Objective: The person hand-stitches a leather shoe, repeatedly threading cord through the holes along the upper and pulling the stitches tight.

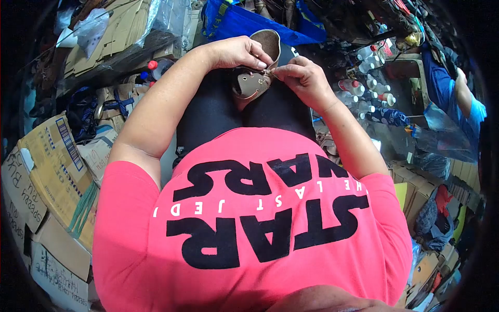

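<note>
A brown shoe (pixel 249 86) with a pale edge and metal eyelets rests across my dark-clothed thighs, its open collar (pixel 266 44) towards the top of the view. My left hand (pixel 239 53) lies over the shoe's left side, thumb and fingers closed at the lacing area. From the other side, my right hand (pixel 304 78) pinches a thin shoelace (pixel 270 72) close to the eyelets, its other fingers curled. The fingertips of both hands are near each other. Part of the shoe's upper is hidden beneath my left fingers.
A blue bag (pixel 228 23) lies beyond my knees. Flat cardboard (pixel 117 31) is stacked at upper left, and marked cartons (pixel 54 156) stand at left. Several plastic bottles (pixel 369 65) crowd the right, beside a person's blue sleeve (pixel 442 78).
</note>
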The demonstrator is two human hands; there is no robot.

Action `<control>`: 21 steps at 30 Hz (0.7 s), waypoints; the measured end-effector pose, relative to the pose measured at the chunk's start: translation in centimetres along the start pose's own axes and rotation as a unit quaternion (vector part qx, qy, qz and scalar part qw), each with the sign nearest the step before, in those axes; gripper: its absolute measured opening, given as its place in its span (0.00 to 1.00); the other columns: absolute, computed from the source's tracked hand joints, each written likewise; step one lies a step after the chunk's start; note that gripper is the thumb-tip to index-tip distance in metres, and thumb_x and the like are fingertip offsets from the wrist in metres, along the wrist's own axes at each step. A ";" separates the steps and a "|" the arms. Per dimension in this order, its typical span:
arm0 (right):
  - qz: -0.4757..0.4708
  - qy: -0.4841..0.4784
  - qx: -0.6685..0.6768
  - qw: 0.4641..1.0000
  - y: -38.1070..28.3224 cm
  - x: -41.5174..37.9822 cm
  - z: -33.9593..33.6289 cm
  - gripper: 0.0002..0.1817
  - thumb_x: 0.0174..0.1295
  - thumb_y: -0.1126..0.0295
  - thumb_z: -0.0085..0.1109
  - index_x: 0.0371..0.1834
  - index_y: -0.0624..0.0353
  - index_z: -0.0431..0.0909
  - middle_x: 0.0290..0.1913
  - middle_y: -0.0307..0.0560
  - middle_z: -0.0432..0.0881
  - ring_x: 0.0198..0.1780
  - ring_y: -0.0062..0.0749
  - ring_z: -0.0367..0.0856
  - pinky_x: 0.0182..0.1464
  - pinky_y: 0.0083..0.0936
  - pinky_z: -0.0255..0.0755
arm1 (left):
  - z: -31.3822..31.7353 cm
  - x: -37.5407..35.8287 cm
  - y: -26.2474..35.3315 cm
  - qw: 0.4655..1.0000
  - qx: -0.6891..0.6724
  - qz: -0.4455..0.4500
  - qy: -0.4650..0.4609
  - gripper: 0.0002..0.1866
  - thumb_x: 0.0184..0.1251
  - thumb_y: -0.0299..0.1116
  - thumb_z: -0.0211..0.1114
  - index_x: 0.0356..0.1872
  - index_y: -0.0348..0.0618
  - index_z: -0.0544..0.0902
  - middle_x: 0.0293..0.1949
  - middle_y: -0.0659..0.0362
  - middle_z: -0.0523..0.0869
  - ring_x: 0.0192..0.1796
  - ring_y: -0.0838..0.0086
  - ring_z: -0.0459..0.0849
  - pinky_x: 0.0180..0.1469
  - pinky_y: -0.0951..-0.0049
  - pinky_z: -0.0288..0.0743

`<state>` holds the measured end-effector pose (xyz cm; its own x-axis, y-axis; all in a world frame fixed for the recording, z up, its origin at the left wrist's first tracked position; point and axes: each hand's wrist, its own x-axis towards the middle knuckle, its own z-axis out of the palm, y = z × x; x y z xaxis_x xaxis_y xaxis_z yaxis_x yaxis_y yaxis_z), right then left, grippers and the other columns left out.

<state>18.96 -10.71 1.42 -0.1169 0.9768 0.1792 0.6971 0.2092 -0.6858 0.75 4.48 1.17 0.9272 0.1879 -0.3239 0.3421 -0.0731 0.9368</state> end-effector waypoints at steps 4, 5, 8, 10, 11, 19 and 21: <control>-0.027 -0.027 -0.080 0.996 -0.6 0.1 -0.4 0.11 0.54 0.73 0.60 0.38 0.44 0.85 0.32 0.45 0.78 0.36 0.42 0.79 0.40 0.35 0.71 | -0.3 0.1 0.0 0.996 0.081 0.027 -0.009 0.15 0.60 0.28 0.65 0.48 0.40 0.84 0.39 0.61 0.86 0.41 0.80 0.81 0.49 0.78 0.74; -0.026 -0.028 -0.080 0.996 -0.9 0.2 -0.6 0.11 0.54 0.73 0.60 0.38 0.44 0.85 0.32 0.45 0.78 0.36 0.42 0.79 0.40 0.35 0.71 | -0.3 0.2 0.0 0.995 0.090 0.027 -0.015 0.15 0.60 0.28 0.64 0.48 0.40 0.84 0.39 0.61 0.86 0.42 0.80 0.81 0.49 0.78 0.74; -0.039 -0.062 -0.174 0.982 -2.8 0.8 -1.4 0.11 0.55 0.73 0.56 0.38 0.44 0.84 0.34 0.47 0.78 0.37 0.42 0.79 0.44 0.37 0.69 | -0.3 0.3 0.2 0.995 0.096 0.021 -0.023 0.14 0.60 0.27 0.63 0.48 0.39 0.84 0.38 0.61 0.86 0.41 0.79 0.81 0.49 0.78 0.74; -0.075 -0.131 -0.262 0.953 -4.0 1.6 -1.9 0.10 0.55 0.73 0.53 0.35 0.50 0.84 0.35 0.48 0.78 0.38 0.41 0.80 0.45 0.36 0.68 | -0.3 0.6 0.3 0.996 0.084 0.008 -0.034 0.14 0.60 0.28 0.64 0.48 0.39 0.83 0.35 0.62 0.82 0.40 0.78 0.80 0.48 0.77 0.73; -0.074 -0.130 -0.262 0.954 -4.6 2.0 -1.9 0.10 0.55 0.73 0.53 0.35 0.50 0.84 0.35 0.48 0.78 0.38 0.41 0.80 0.45 0.36 0.68 | -0.3 0.8 0.4 0.996 0.073 -0.005 -0.044 0.15 0.61 0.30 0.64 0.48 0.39 0.83 0.31 0.63 0.77 0.40 0.77 0.78 0.46 0.76 0.71; -0.064 -0.186 -0.288 0.937 -3.4 4.2 -0.1 0.06 0.52 0.73 0.55 0.30 0.56 0.82 0.34 0.50 0.80 0.39 0.45 0.80 0.44 0.39 0.71 | -4.7 -4.2 4.5 0.912 0.294 0.071 0.277 0.34 0.47 0.29 0.65 0.62 0.46 0.69 0.60 0.50 0.70 0.66 0.59 0.65 0.69 0.64 0.56; -0.038 -0.182 -0.261 0.947 -3.0 4.0 -0.2 0.06 0.50 0.75 0.57 0.30 0.55 0.82 0.33 0.49 0.79 0.41 0.45 0.79 0.44 0.39 0.72 | -6.0 -8.1 6.0 0.852 0.340 0.066 0.392 0.33 0.47 0.28 0.63 0.61 0.43 0.70 0.58 0.49 0.71 0.63 0.58 0.67 0.67 0.66 0.58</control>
<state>16.53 -7.44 4.35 -0.3504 0.9305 -0.1070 0.9206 0.3211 -0.2224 -5.65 8.44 10.22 0.6696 0.7107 0.2155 0.4992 -0.6455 0.5780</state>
